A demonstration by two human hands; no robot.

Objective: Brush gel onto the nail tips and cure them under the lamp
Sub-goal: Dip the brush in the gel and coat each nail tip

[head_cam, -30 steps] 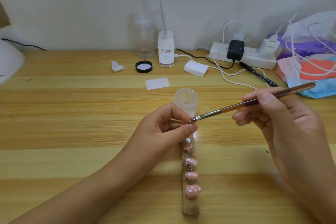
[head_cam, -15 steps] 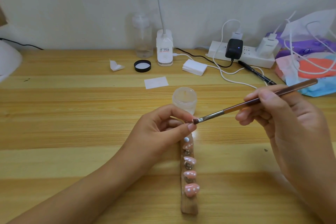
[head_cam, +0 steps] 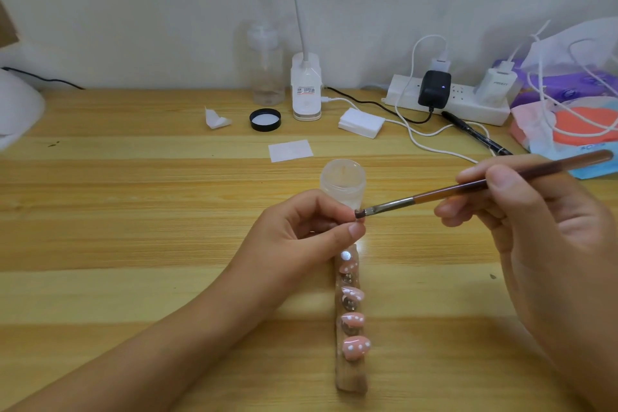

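Observation:
My left hand [head_cam: 301, 237] pinches a small nail tip between thumb and fingers; the tip itself is almost hidden. My right hand [head_cam: 521, 211] holds a brown-handled brush [head_cam: 468, 189], and its dark bristles touch my left fingertips. Just behind them stands an open frosted gel jar [head_cam: 342, 182]. Below my left hand lies a wooden strip [head_cam: 351, 378] with several pink, white-dotted nail tips [head_cam: 356, 346] on pegs; its top peg [head_cam: 345, 256] is bare. The white curing lamp [head_cam: 16, 110] sits at the far left edge.
At the back are the jar's black lid [head_cam: 265, 119], a clear pump bottle [head_cam: 267, 70], a white desk-lamp base [head_cam: 306, 90], a stack of wipes [head_cam: 361, 122], a loose wipe [head_cam: 290, 150], a power strip [head_cam: 468, 104] with cables, a black pen [head_cam: 475, 135] and tissue packs [head_cam: 568, 124].
The brush tip has shifted slightly to the right against my left fingertips. Both hands stay in nearly the same place, and the view has moved a little.

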